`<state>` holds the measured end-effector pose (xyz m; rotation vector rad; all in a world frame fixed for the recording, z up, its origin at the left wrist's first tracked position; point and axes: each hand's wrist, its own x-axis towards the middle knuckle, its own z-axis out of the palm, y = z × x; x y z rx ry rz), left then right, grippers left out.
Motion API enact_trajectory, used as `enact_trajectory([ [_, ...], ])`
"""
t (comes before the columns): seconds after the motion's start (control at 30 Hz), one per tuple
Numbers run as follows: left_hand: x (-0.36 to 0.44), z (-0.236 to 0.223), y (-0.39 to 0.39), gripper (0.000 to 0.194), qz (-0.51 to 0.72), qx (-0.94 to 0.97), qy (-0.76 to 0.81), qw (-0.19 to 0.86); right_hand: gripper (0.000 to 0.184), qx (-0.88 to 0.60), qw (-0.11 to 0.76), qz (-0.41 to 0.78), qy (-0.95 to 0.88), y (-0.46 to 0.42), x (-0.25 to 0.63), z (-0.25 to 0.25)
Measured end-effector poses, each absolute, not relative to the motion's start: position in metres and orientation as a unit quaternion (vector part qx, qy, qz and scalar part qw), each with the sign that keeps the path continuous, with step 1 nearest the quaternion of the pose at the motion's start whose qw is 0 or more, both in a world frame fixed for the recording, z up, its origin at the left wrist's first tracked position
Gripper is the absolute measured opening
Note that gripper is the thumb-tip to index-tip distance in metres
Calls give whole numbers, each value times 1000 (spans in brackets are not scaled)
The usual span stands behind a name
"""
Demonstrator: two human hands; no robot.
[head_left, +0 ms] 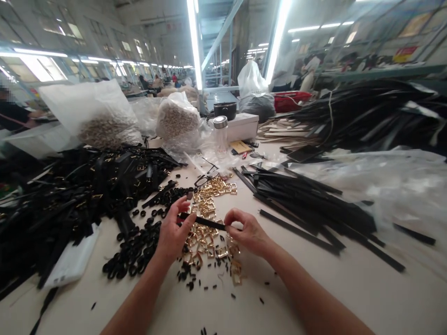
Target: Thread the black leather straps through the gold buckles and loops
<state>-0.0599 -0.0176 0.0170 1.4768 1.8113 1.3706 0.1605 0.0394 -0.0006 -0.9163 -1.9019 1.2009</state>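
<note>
A short black strap (209,223) is stretched between my two hands over the middle of the table. My left hand (174,228) grips its left end between thumb and fingers. At the other end, my right hand (246,229) pinches the strap with thumb and forefinger. Gold buckles (206,204) lie in a loose heap beneath and beyond the strap. Left of them, small black loops (136,251) are piled beside my left hand. Tiny black bits (190,274) are scattered on the table near my wrists.
At the left is a large heap of black straps with gold buckles (104,186), beside a white plastic piece (73,263). Loose black strips (307,200) lie at the right near clear plastic sheeting (394,186). A bottle (220,132), glasses (206,179) and filled bags (178,121) stand or lie farther back.
</note>
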Motion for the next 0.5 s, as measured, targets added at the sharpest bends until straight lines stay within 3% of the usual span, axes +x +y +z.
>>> enact_trajectory([
  [0.13, -56, 23, -21, 37, 492, 487, 645, 324, 12, -327, 340, 573, -670, 41, 158, -7],
  [0.27, -54, 26, -24, 43, 528, 419, 620, 401, 10, -337, 332, 608, -638, 44, 163, -5],
  [0.4, -51, 24, -25, 52, 533, 399, 603, 439, 4, -365, 335, 417, -762, 41, 168, 5],
  [0.5, -47, 21, -25, 55, 532, 387, 592, 465, 16, -328, 318, 262, -850, 34, 166, 7],
])
